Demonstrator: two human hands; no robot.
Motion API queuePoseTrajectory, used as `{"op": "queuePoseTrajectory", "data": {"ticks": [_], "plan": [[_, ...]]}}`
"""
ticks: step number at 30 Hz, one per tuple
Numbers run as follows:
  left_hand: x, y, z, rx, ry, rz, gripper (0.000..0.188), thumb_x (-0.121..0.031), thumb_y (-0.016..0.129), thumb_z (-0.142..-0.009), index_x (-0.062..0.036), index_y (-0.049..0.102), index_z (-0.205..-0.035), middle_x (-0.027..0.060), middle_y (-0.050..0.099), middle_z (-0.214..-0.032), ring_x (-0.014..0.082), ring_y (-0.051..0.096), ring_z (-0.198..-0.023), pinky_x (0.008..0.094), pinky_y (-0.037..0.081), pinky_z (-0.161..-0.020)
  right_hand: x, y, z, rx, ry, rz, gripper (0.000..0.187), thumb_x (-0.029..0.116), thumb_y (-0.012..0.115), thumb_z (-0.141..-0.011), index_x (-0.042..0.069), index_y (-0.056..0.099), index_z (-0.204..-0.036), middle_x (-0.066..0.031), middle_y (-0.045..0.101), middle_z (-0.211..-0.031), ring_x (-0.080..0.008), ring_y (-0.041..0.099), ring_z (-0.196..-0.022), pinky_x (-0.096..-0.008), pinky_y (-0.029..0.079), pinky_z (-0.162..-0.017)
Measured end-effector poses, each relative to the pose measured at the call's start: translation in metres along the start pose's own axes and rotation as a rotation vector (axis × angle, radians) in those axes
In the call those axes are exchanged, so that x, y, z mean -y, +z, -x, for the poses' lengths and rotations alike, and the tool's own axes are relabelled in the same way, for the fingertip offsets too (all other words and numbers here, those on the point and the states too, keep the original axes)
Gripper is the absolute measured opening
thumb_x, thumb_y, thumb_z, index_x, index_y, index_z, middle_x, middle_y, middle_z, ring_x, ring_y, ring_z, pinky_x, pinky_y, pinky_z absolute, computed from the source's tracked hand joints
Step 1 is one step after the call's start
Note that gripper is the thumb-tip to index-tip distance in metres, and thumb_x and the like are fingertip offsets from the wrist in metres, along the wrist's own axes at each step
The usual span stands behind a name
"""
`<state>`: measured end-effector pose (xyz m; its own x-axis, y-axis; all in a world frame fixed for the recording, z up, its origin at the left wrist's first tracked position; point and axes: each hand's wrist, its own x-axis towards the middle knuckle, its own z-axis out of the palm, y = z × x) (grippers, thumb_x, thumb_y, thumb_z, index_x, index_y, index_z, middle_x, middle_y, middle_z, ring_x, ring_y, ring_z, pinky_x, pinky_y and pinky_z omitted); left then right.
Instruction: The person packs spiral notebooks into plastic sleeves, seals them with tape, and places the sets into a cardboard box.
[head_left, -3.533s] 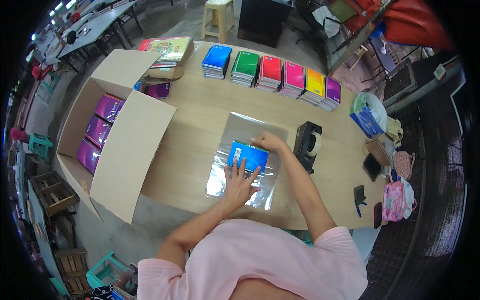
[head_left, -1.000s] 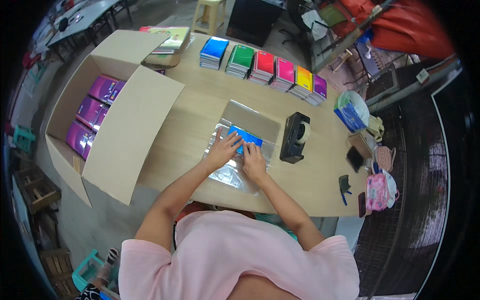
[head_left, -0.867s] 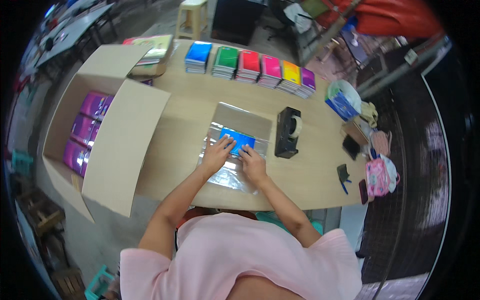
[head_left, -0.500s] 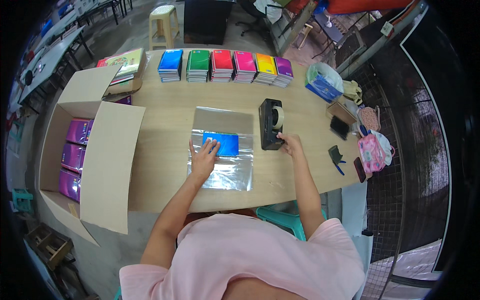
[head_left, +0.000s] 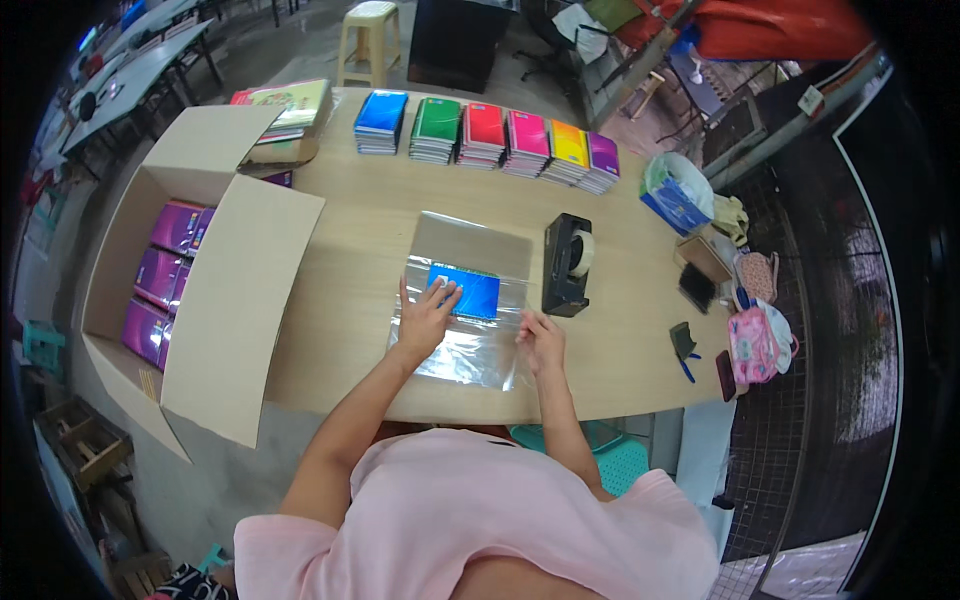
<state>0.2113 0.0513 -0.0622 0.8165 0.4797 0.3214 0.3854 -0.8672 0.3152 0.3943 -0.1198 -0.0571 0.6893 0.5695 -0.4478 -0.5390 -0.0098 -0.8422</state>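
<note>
Blue notebook (head_left: 480, 297), lying flat, spiral edge farthest, on glossy clear plastic sheet (head_left: 465, 365)

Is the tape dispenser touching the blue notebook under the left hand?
Apart: the head view shows plastic sheet and tabletop between the tape dispenser and blue notebook.

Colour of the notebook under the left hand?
Bright blue; the notebook shows best in the head view.
</note>
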Motion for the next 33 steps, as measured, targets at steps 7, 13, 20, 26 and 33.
{"op": "queuePoseTrajectory", "data": {"ticks": [7, 13, 20, 26, 33], "plan": [[-0.004, 0.001, -0.006, -0.014, 0.012, 0.018, 0.055, -0.023, 0.07, -0.081, -0.0225, 0.055, -0.135, -0.0022, 0.055, -0.136, 0.0182, 0.048, -0.132, 0.0725, 0.006, -0.11, 0.001, 0.089, -0.051, -0.001, -0.391, 1.218, 0.095, 0.027, 0.079, -0.078, -0.003, 0.024, -0.149, -0.0209, 0.069, -0.079, -0.0298, 0.069, -0.067, -0.0384, 0.055, -0.063], [0.0, -0.04, 0.001, 0.152, 0.064, 0.018, 0.062, -0.036, 0.073, -0.08, -0.0181, 0.053, -0.136, 0.0059, 0.044, -0.146, 0.0251, 0.043, -0.134, 0.0718, 0.007, -0.11, 0.037, 0.074, -0.022, 0.128, -0.276, 1.596, 0.117, 0.034, 0.085, -0.068, 0.008, 0.011, -0.154, -0.0245, 0.069, -0.1, -0.0377, 0.069, -0.091, -0.045, 0.054, -0.078], [0.0, 0.014, 0.065, 0.108, -0.911, 1.444, 0.068, -0.032, 0.076, -0.081, -0.0006, 0.05, -0.136, 0.0204, 0.028, -0.15, 0.0363, 0.022, -0.142, 0.0598, 0.022, -0.111, 0.076, 0.091, -0.055, 0.381, -0.559, 1.575, 0.105, 0.048, 0.083, -0.065, 0.005, 0.035, -0.147, -0.0305, 0.052, -0.133, -0.0407, 0.049, -0.127, -0.0469, 0.043, -0.102], [-0.054, 0.021, -0.017, -0.168, -1.045, 2.335, 0.051, -0.014, 0.076, -0.082, -0.0052, 0.048, -0.124, 0.0056, 0.057, -0.113, 0.0223, 0.055, -0.111, 0.0378, 0.042, -0.099, 0.04, 0.11, -0.12, 0.836, -0.387, 1.707, 0.095, 0.053, 0.082, -0.064, -0.001, 0.049, -0.135, -0.0293, 0.057, -0.125, -0.042, 0.047, -0.126, -0.0445, 0.037, -0.107], [-0.098, -0.008, 0.012, -0.287, -0.504, 0.987, 0.118, -0.005, 0.076, -0.065, 0.0045, -0.005, -0.15, 0.0271, 0.017, -0.151, 0.0391, 0.025, -0.141, 0.0455, 0.025, -0.115, 0.026, 0.061, -0.019, 0.583, -0.46, 0.51, 0.089, 0.011, 0.089, -0.065, -0.002, 0.037, -0.136, -0.0153, 0.058, -0.124, -0.0261, 0.055, -0.12, -0.0403, 0.042, -0.104]]}}
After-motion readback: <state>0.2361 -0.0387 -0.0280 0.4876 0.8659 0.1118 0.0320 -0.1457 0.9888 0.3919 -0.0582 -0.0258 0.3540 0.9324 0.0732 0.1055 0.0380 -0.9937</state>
